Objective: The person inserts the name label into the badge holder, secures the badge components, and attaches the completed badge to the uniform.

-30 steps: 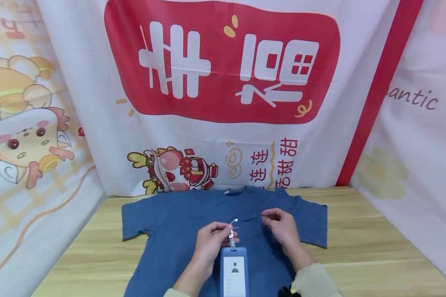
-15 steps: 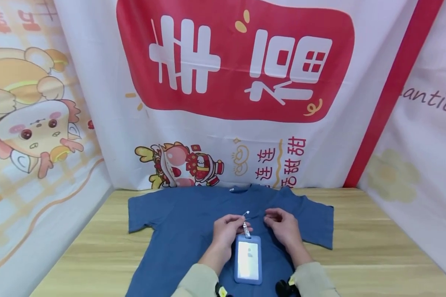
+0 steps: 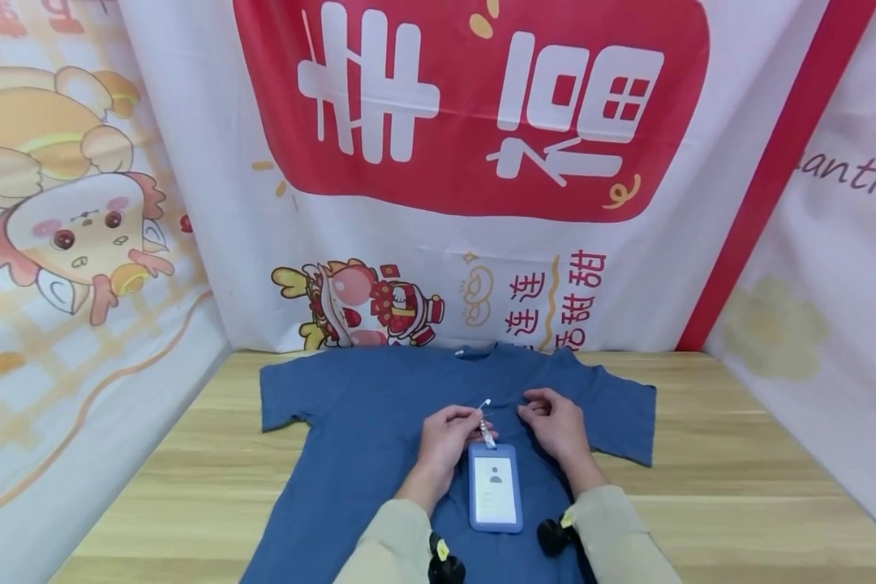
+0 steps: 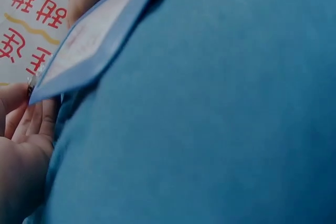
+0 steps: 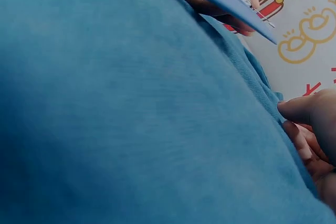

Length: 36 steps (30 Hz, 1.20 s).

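A blue T-shirt (image 3: pixel 380 405) lies spread on the table. Above its chest my left hand (image 3: pixel 444 442) pinches the clear strap and metal clip (image 3: pixel 487 434) of a blue badge holder (image 3: pixel 496 527). The holder hangs below my fingers, its white card (image 3: pixel 498 493) facing up. From the clip a thin pin (image 3: pixel 485 404) with a white end sticks out, standing open. To the right, my right hand (image 3: pixel 558 426) pinches a raised bit of the shirt between thumb and fingers, best seen where the thumb (image 5: pixel 302 109) meets the cloth in the right wrist view. The pin and that cloth are apart.
A wooden table (image 3: pixel 723 503) extends on both sides of the shirt. Printed cloth hangings (image 3: pixel 380 203) stand behind and at both sides. Dark wrist devices (image 3: pixel 445 568) are worn near both sleeves.
My left hand has carried the badge holder to the right and away from me, nearer my right hand. The right hand keeps its pinch on the shirt. The head view has shifted slightly.
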### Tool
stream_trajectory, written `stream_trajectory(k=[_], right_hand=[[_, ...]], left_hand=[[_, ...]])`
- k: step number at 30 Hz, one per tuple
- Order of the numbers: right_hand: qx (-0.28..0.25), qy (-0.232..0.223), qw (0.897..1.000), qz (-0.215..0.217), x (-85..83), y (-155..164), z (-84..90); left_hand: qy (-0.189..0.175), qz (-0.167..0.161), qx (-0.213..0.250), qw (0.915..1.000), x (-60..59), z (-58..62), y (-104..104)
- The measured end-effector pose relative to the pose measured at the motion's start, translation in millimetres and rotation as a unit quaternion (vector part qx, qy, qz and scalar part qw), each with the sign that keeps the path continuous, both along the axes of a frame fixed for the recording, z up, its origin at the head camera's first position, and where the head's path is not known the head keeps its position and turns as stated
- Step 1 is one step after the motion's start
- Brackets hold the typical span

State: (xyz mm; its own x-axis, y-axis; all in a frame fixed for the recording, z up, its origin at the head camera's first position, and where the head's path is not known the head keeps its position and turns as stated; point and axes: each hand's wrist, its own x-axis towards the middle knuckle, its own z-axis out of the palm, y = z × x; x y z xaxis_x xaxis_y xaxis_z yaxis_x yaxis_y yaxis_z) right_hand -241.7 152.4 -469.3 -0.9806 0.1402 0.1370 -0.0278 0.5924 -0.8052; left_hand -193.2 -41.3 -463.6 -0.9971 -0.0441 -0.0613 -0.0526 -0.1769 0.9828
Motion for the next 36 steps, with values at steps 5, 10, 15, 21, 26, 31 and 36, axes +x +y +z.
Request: stream_trajectory(k=[5, 10, 15, 21, 26, 31, 36], right_hand=[[-0.017, -0.027, 0.999, -0.001, 0.6, -0.8, 2.5], [-0.008, -0.030, 0.999, -0.011, -2.2, -1.6, 9.2], [0.030, -0.015, 0.999, -0.001, -5.0, -5.6, 9.5], [0.095, 0.005, 0.995, -0.007, -4.4, -7.0, 6.5], [0.091, 0.016, 0.995, -0.025, -4.6, -2.3, 4.3], [0.077, 0.010, 0.996, -0.046, -6.9, -2.9, -0.8], [0.072, 0.013, 0.996, -0.048, -11.9, -6.9, -4.5]], left_hand=[[-0.006, -0.005, 0.015, 0.9999, 0.7, -0.8, -5.5], [-0.005, -0.002, 0.017, 0.9998, -2.3, 2.6, -4.3], [-0.010, 0.017, 0.001, 0.9998, -1.0, 3.4, 0.4], [-0.036, 0.019, -0.033, 0.9986, -1.0, 7.6, 7.7], [-0.044, 0.037, -0.025, 0.9980, -5.6, 17.2, 20.0], [-0.047, 0.053, -0.021, 0.9973, -18.9, 21.6, 37.0], [-0.048, 0.095, -0.006, 0.9943, -32.9, 16.5, 44.0]])
